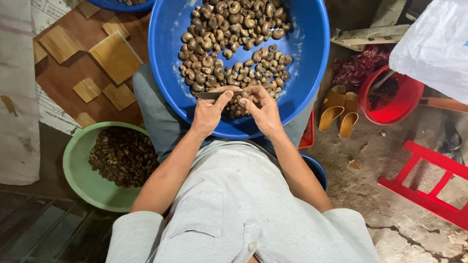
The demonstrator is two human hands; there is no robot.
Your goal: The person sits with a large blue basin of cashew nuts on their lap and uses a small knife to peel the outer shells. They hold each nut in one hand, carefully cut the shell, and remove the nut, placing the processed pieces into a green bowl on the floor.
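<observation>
Resting on the lap: 1 blue basin (312, 53) of cashew nuts (229, 44). Left hand (210, 111) grips a small knife blade (209, 95); right hand (261, 108) pinches 1 nut. Green bowl (78, 170) of shells beside.

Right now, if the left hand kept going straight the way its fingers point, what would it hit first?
The left hand points up the picture, so it would probably first meet the heap of brown nuts in the blue basin; depth is unclear.
</observation>
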